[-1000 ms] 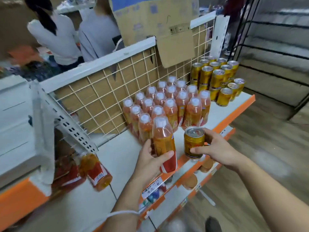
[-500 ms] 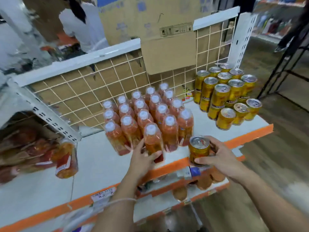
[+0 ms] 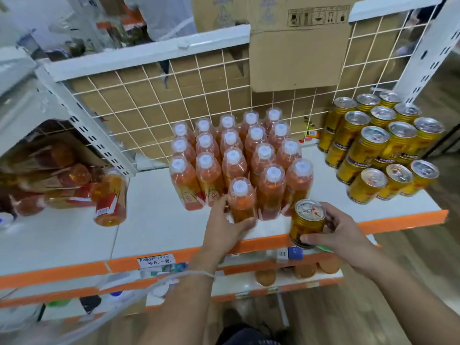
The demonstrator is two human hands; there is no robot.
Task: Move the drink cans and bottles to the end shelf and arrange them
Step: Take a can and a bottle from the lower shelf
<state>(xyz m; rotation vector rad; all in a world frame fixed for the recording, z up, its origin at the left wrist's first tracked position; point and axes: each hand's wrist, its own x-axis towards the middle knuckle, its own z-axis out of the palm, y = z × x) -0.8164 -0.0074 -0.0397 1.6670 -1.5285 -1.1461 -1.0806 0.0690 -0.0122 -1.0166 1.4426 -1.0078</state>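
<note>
On the white top shelf with an orange front edge stand several orange drink bottles with white caps, packed in rows. My left hand grips the frontmost bottle, which stands upright on the shelf at the front of the group. My right hand holds a gold drink can just above the shelf's front edge, right of the bottles. Several gold cans are stacked in two layers at the shelf's right end.
A white wire grid backed by cardboard closes the shelf's rear. To the left, a loose orange bottle lies beside a wrapped pack of bottles. Lower shelves hold small goods. A person stands behind the grid.
My left hand has set its bottle down at the front of the bottle group. My right hand with the can has stayed near the shelf's front edge. The view has swung left.
</note>
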